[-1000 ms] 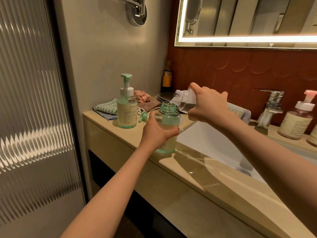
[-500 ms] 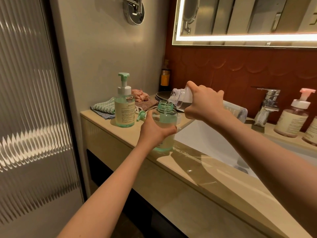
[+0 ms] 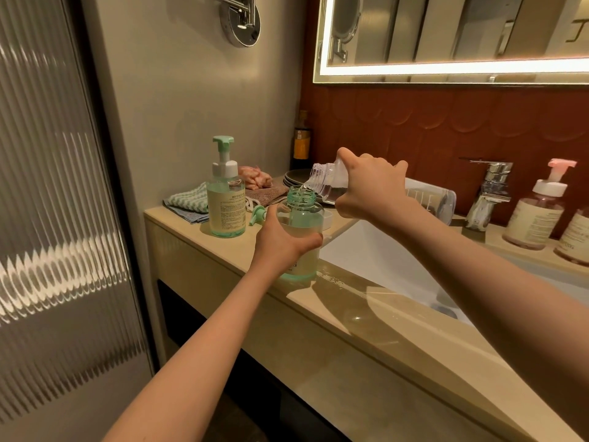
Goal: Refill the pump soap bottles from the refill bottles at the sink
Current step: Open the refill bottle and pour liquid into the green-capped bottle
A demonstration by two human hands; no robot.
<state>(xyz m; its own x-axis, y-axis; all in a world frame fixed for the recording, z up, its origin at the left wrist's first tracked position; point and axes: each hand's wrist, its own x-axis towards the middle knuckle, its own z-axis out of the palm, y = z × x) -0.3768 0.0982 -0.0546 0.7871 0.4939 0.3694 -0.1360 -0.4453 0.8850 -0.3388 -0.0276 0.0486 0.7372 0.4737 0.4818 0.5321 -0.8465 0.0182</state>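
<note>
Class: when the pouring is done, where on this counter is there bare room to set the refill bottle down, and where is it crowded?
Free: the front counter ledge between the open bottle and the basin. Crowded: the back left corner, with green pump bottle, folded cloths and plates; and right of the tap, with pink pump bottles.

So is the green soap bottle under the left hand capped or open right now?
Open. The green soap bottle shows a bare threaded neck, and the refill bottle is tipped over it. A green pump head lies beside it.

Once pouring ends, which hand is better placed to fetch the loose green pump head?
Left. The left hand steadies the open bottle right beside the pump head; the right hand grips the tilted refill bottle.
</note>
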